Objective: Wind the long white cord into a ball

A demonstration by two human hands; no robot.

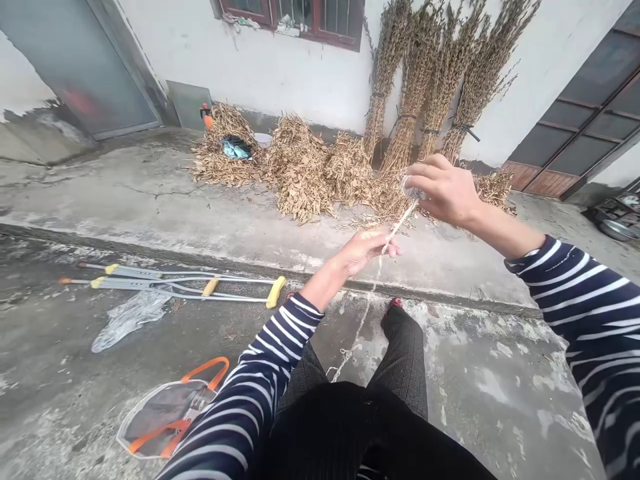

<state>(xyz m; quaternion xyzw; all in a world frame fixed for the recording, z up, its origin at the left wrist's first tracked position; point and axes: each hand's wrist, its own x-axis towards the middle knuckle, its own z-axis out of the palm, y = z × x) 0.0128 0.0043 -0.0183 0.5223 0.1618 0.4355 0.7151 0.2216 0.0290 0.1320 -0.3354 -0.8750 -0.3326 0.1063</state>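
Twine [397,230] taut between both hands, centre frame, tail trailing to concrete [475,373] at lower centre | right hand [445,190] clasping small ball [413,189] | left hand [363,250] pinching strand | step judged: paying out length | next move calls for steady pinch, tail kept untangled.

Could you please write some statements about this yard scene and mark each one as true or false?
1. The right hand holds a small roll of string. True.
2. The left hand is empty. False: it pinches the string.
3. The two crutches lean on the wall. False: they lie on the ground.
4. Bundles of dry stalks stand against the wall. True.
5. A bag with orange handles lies on the ground. True.
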